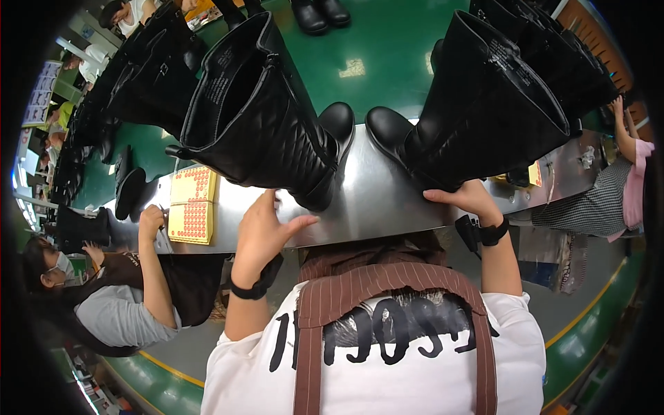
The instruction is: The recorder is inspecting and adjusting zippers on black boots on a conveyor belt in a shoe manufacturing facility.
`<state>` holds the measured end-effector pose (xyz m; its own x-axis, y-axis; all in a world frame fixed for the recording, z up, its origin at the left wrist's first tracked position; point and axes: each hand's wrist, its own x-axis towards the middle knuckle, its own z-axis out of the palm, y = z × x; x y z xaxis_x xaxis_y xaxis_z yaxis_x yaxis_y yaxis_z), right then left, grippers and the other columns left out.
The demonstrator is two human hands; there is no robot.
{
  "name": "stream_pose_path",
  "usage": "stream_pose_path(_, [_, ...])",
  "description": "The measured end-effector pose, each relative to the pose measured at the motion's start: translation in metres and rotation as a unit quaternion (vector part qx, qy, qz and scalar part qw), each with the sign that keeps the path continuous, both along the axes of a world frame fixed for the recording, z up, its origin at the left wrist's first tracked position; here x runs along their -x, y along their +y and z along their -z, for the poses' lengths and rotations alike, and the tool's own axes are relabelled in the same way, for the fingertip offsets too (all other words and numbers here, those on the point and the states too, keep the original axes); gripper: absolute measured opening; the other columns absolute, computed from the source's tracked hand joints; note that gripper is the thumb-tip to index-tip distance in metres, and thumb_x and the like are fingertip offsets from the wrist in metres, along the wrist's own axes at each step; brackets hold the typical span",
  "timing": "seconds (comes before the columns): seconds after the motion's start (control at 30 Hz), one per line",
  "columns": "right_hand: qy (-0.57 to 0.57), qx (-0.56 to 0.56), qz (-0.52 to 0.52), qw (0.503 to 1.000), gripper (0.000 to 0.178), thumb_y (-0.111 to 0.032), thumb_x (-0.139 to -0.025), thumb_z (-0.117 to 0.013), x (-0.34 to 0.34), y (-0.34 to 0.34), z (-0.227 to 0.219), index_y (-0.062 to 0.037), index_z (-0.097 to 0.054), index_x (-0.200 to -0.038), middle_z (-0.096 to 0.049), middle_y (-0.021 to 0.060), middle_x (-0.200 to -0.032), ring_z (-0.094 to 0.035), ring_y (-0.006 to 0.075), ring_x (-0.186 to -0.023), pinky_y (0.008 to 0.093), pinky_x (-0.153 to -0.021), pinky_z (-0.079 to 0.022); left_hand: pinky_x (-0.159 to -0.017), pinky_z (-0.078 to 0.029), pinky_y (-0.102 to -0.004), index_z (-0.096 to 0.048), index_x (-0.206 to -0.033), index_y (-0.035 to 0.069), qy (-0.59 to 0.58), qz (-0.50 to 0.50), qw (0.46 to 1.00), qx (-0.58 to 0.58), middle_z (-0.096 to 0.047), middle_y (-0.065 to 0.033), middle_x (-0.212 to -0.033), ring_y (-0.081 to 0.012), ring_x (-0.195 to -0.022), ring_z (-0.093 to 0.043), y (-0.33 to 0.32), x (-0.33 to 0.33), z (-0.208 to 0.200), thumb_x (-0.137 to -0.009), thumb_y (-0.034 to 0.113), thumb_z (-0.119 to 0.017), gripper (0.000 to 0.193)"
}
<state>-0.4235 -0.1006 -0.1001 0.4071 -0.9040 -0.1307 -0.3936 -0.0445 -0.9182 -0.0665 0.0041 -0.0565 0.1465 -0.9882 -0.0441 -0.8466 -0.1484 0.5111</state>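
Two tall black boots stand upright on the shiny metal table edge (377, 200), their toes angled toward each other. The left boot (277, 138) has a quilted shaft and an open top; the right boot (470, 117) also gapes at the top. My left hand (261, 232) is open just behind the left boot's shaft, thumb stretched aside, its fingertips partly hidden by the boot. Behind the right boot, my right hand (476, 200) has its thumb extended toward the heel, the other fingers partly covered by the shaft. Contact with either boot cannot be made out for certain.
A banded stack of yellow cards with red dots (192, 207) lies on the metal at left. More black boots (155, 86) crowd both sides of the green surface (387, 62). A masked co-worker (131, 297) sits at left; another person (609, 187) is at far right.
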Motion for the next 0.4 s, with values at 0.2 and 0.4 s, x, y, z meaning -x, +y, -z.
stream_pose_path(0.2, [0.005,0.044,0.025,0.999,0.061,-0.025,-0.069,-0.084,-0.041,0.007,0.012,0.0014,-0.059,-0.119,-0.065,0.0094,-0.113,-0.061,0.0201,-0.103,0.0324,-0.089,-0.047,-0.09,-0.047,-0.0315,-0.059,-0.117,-0.002,0.405,-0.018,0.912,0.066,-0.065,-0.0111,-0.11,-0.0206,-0.101,-0.062,-0.044,0.025,0.067,-0.071,0.019,-0.084,0.057])
stream_pose_path(0.4, [-0.345,-0.125,0.087,0.926,0.048,-0.014,-0.084,-0.069,-0.053,0.019,0.006,0.0005,-0.053,-0.127,-0.059,0.0088,-0.124,-0.056,0.0215,-0.114,0.0341,-0.101,-0.044,-0.101,-0.044,-0.0319,-0.053,-0.127,0.003,0.633,-0.028,0.769,0.081,-0.059,-0.0068,-0.122,-0.0175,-0.112,-0.057,-0.049,0.04,0.045,-0.084,0.008,-0.071,0.047])
